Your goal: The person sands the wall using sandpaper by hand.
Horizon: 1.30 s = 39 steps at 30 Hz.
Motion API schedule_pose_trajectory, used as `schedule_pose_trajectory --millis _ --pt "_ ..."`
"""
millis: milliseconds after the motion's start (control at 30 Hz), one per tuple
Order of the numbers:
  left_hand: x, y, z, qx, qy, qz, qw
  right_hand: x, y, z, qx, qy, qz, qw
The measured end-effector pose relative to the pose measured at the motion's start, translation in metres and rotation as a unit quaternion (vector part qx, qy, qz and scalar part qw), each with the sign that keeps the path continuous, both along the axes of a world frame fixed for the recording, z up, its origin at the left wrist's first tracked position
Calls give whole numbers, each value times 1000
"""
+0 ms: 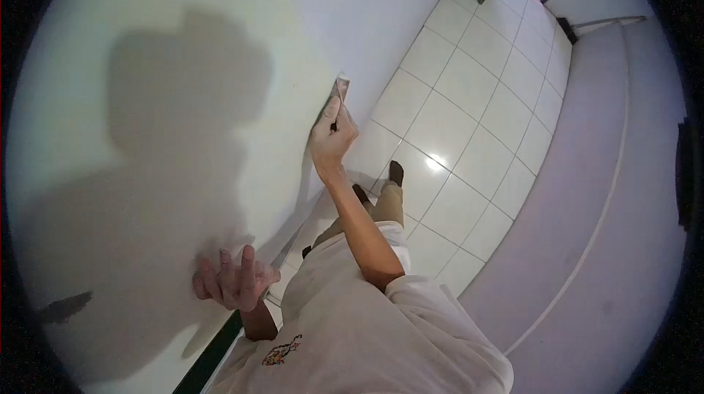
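From my end, I see the right hand [334, 136] closed on a small flat piece [341, 88], pinched with the thumb laid along it. The piece is at the pale wall [301, 20] and points away from the body; it is too small for me to tell what it is made of, or whether its edge touches the surface. The left hand [233, 282] is loosely open beside the same wall, nearer the body, its fingers parted and bent, holding nothing I can see. I cannot tell whether its fingertips meet the wall. A big shadow [183, 86] falls across the wall, and a dark mark [64, 307] sits low on my left. Below me are a white shirt [359, 328], a dark-covered foot [397, 172] and the tiled floor [477, 64].
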State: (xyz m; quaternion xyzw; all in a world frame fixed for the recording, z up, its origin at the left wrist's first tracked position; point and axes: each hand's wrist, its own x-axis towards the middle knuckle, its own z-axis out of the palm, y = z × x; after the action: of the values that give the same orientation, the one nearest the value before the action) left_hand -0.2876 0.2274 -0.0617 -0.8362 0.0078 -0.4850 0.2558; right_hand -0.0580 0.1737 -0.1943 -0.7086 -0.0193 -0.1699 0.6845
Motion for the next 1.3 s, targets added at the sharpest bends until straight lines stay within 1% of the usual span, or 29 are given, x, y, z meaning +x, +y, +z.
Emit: schedule_pose_trajectory --millis 100,167,233,267,300,367,400,467,500,533,567,633,667,700,767,800,833,867,900,933,967,1033,1067,1133,1167,1200,1233,1267,1300 --pt "-2 -5 1 -8 10 18 1000 -4 0 -33 6 98 -10 995" --pt "1 -12 4 -20 6 30 999 -5 -5 -63 21 134 -19 991" --pt "4 -18 8 -62 12 38 997 -3 -11 -100 -51 266 9 963" --pt "7 -18 8 -60 7 35 998 0 -10 -100 -32 265 -21 964" --pt "10 -17 9 -65 -5 22 998 7 -6 -100 -29 261 -23 965" --pt "8 -16 8 -70 -19 12 997 20 -1 -89 14 302 -40 952" --pt "6 -14 7 -64 -13 12 998 22 2 -70 17 299 -40 953" --pt "7 -12 6 -60 -7 12 998 19 -1 -8 19 254 -34 966" --pt "8 -11 6 -53 -11 6 998 17 -2 19 18 253 -34 967" --pt "8 -11 6 -48 -13 1 999 14 -3 45 35 222 -12 974" --pt "6 -12 5 -50 -14 2 999 11 -5 65 50 190 10 980" --pt "2 -16 4 -64 -3 19 998 8 -11 90 49 173 35 983" --pt "1 -16 5 -63 -2 20 998 5 -13 95 51 159 59 984" --pt "1 -15 5 -67 -4 4 998 3 -11 87 51 158 60 984" --pt "1 -16 5 -72 -5 -9 997 -3 -5 53 6 46 -1 999" --pt "3 -10 5 -67 -6 -10 998 -2 -1 36 10 96 -2 995" --pt "3 -9 4 -60 -10 -10 998 -3 -2 19 10 96 -1 995" --pt "1 -13 5 -59 -11 -10 998 -3 -5 2 4 156 1 988" --pt "-2 -17 8 -74 18 17 997 -1 -6 -19 -1 215 3 977" --pt "-4 -20 9 -88 47 43 994 2 -7 -49 -19 217 0 976" --pt "-7 -21 9 -87 47 41 994 4 -5 -50 -18 216 -2 976" --pt "-6 -18 6 -79 55 54 994 13 -2 -45 -6 262 -20 965" --pt "-6 -18 6 -79 53 53 994 13 -3 -26 -6 260 -21 965" --pt "-6 -15 5 -66 45 32 996 8 -7 36 15 217 -2 976" --pt "-4 -15 6 -68 47 32 996 6 -8 50 13 219 -3 976" --pt "0 -17 9 -73 45 34 996 4 -9 62 40 192 25 980" --pt "0 -18 11 -77 44 38 995 -1 -10 65 68 166 53 982" --pt "-1 -16 10 -77 46 39 995 -3 -15 61 5 143 49 988" --pt "-1 -14 7 -73 41 30 996 -2 -12 50 5 142 50 989"
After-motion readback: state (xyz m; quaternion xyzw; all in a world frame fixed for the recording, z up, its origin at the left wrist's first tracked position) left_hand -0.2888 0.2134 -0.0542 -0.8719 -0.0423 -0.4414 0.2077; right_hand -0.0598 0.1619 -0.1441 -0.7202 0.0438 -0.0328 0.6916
